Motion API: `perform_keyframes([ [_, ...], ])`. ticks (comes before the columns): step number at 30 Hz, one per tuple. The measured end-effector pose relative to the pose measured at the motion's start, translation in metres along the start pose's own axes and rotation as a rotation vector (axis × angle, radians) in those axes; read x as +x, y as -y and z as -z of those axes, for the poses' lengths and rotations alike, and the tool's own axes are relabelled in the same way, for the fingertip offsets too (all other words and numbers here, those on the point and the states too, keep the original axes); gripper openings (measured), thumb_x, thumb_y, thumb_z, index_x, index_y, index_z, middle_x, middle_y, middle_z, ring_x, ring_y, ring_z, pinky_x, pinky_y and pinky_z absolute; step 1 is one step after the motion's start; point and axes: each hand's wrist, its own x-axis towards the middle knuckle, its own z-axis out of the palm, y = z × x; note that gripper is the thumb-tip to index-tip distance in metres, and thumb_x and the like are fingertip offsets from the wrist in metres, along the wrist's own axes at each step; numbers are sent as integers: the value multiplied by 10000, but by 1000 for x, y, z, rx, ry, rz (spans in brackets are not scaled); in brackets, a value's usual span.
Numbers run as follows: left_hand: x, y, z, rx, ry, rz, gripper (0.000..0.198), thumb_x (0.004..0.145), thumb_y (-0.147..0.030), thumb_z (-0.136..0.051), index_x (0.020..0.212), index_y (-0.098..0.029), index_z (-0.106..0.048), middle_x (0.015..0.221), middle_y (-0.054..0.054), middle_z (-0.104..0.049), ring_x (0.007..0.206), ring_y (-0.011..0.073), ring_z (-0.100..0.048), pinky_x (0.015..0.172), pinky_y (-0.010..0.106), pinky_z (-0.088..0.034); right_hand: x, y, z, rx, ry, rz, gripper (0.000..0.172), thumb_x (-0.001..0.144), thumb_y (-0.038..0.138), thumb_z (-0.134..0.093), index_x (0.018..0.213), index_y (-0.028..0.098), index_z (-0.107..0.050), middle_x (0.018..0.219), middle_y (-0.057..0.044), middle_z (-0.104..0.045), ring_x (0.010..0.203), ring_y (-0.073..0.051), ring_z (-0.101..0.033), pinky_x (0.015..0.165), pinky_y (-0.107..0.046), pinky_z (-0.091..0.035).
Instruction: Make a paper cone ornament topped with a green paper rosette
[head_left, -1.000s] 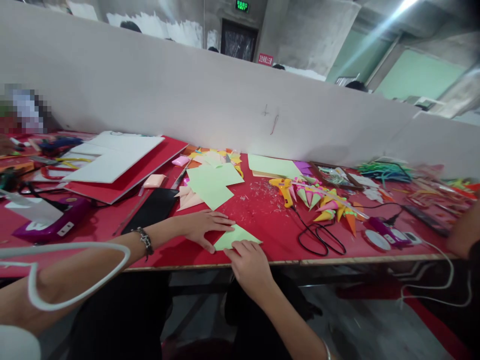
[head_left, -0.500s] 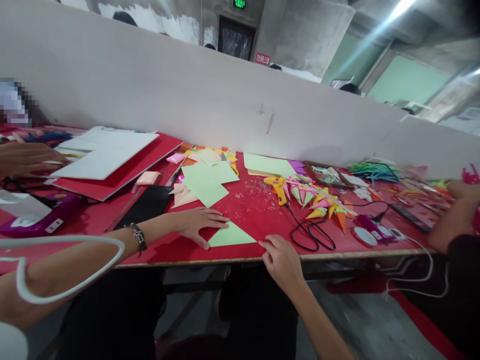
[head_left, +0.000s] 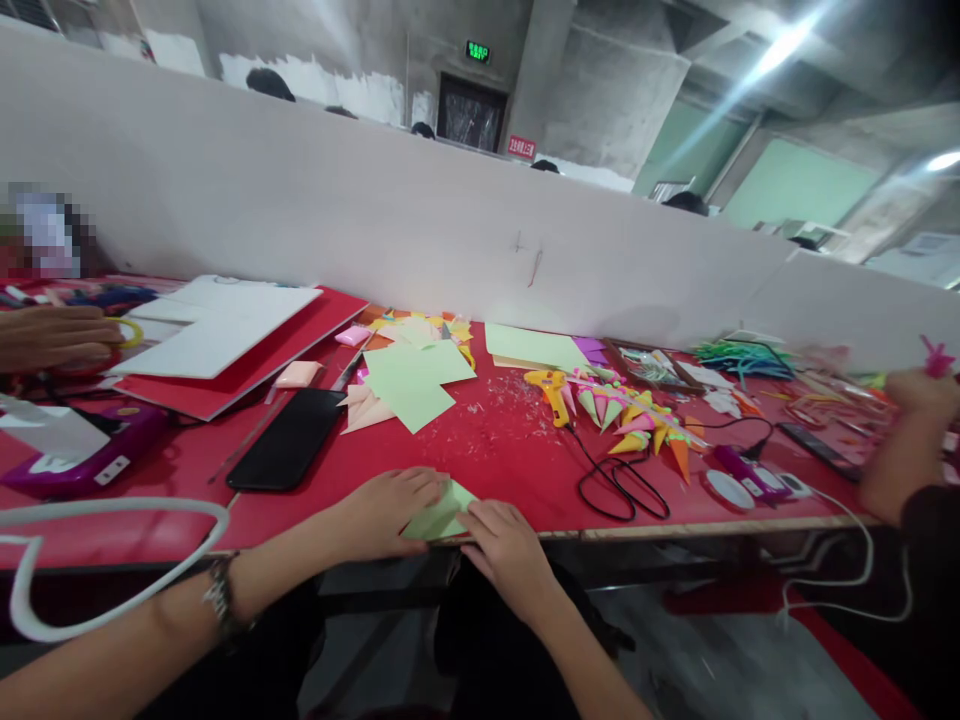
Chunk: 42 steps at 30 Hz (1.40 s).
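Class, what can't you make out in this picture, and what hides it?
Head view:
Part of the green paper: covered by the left hand and right hand.
People beyond the partition: it hides all but head tops.
Most of the co-worker: cut off by the right edge.
The number of pale green sheets: they overlap.

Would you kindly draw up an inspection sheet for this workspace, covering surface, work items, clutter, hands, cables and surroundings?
Surface: red tabletop, fine scraps scattered on it.
Work items: light-green paper piece at the tabletop's front edge.
Clutter: black phone, loose green sheets, paper cones, yellow glue gun.
Hands: left hand and right hand both touching the paper piece.
Cables: black cord looped beside the glue gun; white cable hanging past the front edge.
Surroundings: pale partition behind; co-worker's hand at far left, another at far right.
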Motion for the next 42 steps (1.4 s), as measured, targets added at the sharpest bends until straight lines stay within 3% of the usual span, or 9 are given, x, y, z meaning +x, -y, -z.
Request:
perform_keyframes([
  [3,-7,-11,-1,54,-59,4,358,743,-323,-590,1075,-201,-529,1129,57,-590,1024,209,-538,888,316,-388,2,-1,4,26,16,20,174,867,200,-440,937,210,-599,859,-32,-624,808,-157,-540,713,-271,-436],
  [7,-4,-12,-2,207,-137,-73,89,769,-148,-549,836,-189,-589,789,29,-651,750,184,-602,721,307,-424,8,-3,11,23,2,36,191,801,262,-560,986,215,-575,1035,-37,-599,960,-183,-516,818,-304,-414],
  [15,3,-6,18,200,-344,3,140,811,-154,-442,733,-191,-552,684,-6,-617,641,140,-577,729,291,-401,23,-6,26,47,-153,-60,175,865,182,-436,870,189,-611,802,-34,-624,768,-150,-548,713,-250,-390],
  [23,28,-16,31,379,-534,-93,188,824,-156,-397,693,-176,-532,612,-7,-583,574,134,-533,700,304,-372,57,-8,56,273,-5,-59,272,893,290,-394,693,179,-541,650,9,-577,597,-98,-522,551,-186,-318],
  [28,33,3,33,442,-636,-51,251,788,-110,-372,592,-182,-511,500,-37,-552,468,95,-469,648,275,-346,66,-17,63,373,9,-83,342,888,306,-386,600,162,-500,532,39,-449,512,-83,-422,506,-191,-268],
  [33,21,45,36,396,-616,161,221,780,-155,-401,638,-190,-566,577,-6,-626,524,122,-515,647,276,-356,60,-38,77,448,34,-156,353,884,307,-374,579,161,-476,516,44,-411,503,-82,-387,500,-201,-261],
  [36,19,52,41,117,-659,326,212,821,-222,-388,734,-182,-578,648,10,-641,584,139,-545,672,272,-380,61,-44,78,450,61,-162,337,869,290,-397,574,158,-492,520,45,-414,502,-82,-375,501,-203,-267],
  [39,25,42,44,-297,-495,162,252,859,-332,-382,945,-179,-563,888,35,-644,746,138,-571,649,220,-393,70,-43,74,483,89,-94,343,869,307,-396,593,153,-528,532,42,-436,508,-82,-379,503,-200,-281],
  [42,29,37,37,-362,-296,62,342,875,-376,-360,730,-153,-575,635,5,-590,561,110,-503,523,204,-327,81,-38,69,445,109,-51,333,879,300,-373,659,155,-578,566,31,-504,533,-92,-428,520,-198,-308],
])
